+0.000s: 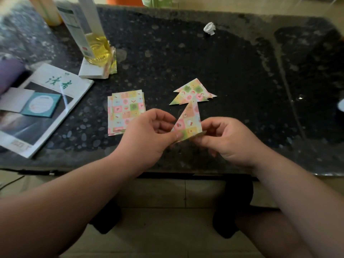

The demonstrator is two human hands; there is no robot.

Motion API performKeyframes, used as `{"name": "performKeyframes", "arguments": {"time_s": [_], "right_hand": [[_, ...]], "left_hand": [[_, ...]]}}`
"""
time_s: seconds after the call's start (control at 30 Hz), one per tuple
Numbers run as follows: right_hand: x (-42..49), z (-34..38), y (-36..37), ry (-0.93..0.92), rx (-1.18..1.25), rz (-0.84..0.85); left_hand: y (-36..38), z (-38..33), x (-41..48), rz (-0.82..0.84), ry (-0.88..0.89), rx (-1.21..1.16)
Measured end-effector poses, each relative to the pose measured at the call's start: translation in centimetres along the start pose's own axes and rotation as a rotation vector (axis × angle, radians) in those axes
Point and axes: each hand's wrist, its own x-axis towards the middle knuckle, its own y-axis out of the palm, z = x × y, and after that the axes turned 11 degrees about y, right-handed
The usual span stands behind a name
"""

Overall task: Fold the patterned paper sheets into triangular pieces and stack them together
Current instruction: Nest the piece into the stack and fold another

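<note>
**A:** Progress so far?

**B:** Partway, I'd judge. A few folded pieces lie in a pile (193, 91) near the middle of the desk (186, 53), fanned so their points stick out on both sides. One more triangle (189, 123) is held up over the near edge, just in front of that pile.

**A:** Who has it?

**B:** Both hands. The left hand (149, 135) pinches the lower left corner between thumb and fingers. The right hand (229, 140) pinches the lower right corner, fingers curled. The bottom edge gapes a little, so I doubt the crease is pressed flat yet.

**A:** And what's left?

**B:** Plenty. The flat sheets (126, 110) sit in a loose stack left of the hands, toward the near edge. Several layers show where the edges are offset, and none of them is folded.

**A:** Materials?

**B:** Thin paper printed in pastel squares of pink, green, yellow and pale blue, with small cartoon figures. It seems to take a sharp crease. The desk top is dark, speckled and glossy, like stone, so paper would probably slide on it.

**A:** Anything else?

**B:** A bottle (95, 45) of yellow liquid stands toward the far left corner. A magazine (55, 94) lies at the left edge, and a crumpled white wad (210, 28) sits near the far edge.
</note>
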Motion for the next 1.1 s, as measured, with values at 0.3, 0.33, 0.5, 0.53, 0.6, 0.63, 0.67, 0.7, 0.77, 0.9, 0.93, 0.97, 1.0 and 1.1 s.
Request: {"name": "performKeyframes", "arguments": {"time_s": [0.3,0.33,0.5,0.53,0.6,0.63,0.67,0.7,0.77,0.9,0.93,0.97,1.0,1.1], "right_hand": [[-0.2,0.5,0.2,0.162,0.174,-0.011],[-0.4,0.7,0.1,0.170,0.175,0.002],[-0.6,1.0,0.1,0.210,0.172,0.050],[-0.6,1.0,0.2,0.212,0.175,0.052],[-0.7,1.0,0.2,0.216,0.193,0.058],[-0.7,1.0,0.2,0.214,0.207,0.059],[-0.7,0.9,0.2,0.211,0.223,0.058],[-0.6,0.9,0.1,0.202,0.242,0.055],[-0.6,0.9,0.1,0.180,0.277,0.048],[-0.5,0.8,0.1,0.145,0.365,0.060],[-0.5,0.8,0.2,0.141,0.385,0.071],[-0.6,0.8,0.4,0.132,0.399,0.083],[-0.7,0.8,0.6,0.124,0.405,0.091],[-0.7,0.6,1.2,0.108,0.386,0.061]], "left_hand": [[0.2,-1.4,-0.5,0.097,-0.172,-0.309],[0.3,-1.5,-0.6,0.145,-0.184,-0.288],[0.5,-2.0,-1.0,0.231,-0.385,-0.414],[0.5,-2.1,-1.0,0.245,-0.410,-0.426],[0.4,-2.1,-1.0,0.257,-0.417,-0.395],[0.3,-2.1,-1.0,0.257,-0.411,-0.367],[0.3,-2.1,-0.9,0.252,-0.405,-0.339],[0.3,-2.1,-0.9,0.246,-0.396,-0.313],[0.4,-2.1,-0.9,0.228,-0.367,-0.268],[0.8,-2.1,-1.1,0.186,-0.265,-0.242],[0.9,-2.1,-1.2,0.174,-0.239,-0.243],[1.0,-2.1,-1.2,0.166,-0.215,-0.246],[1.1,-2.0,-1.2,0.162,-0.195,-0.251],[1.1,-1.8,-1.2,0.171,-0.157,-0.254]]}}
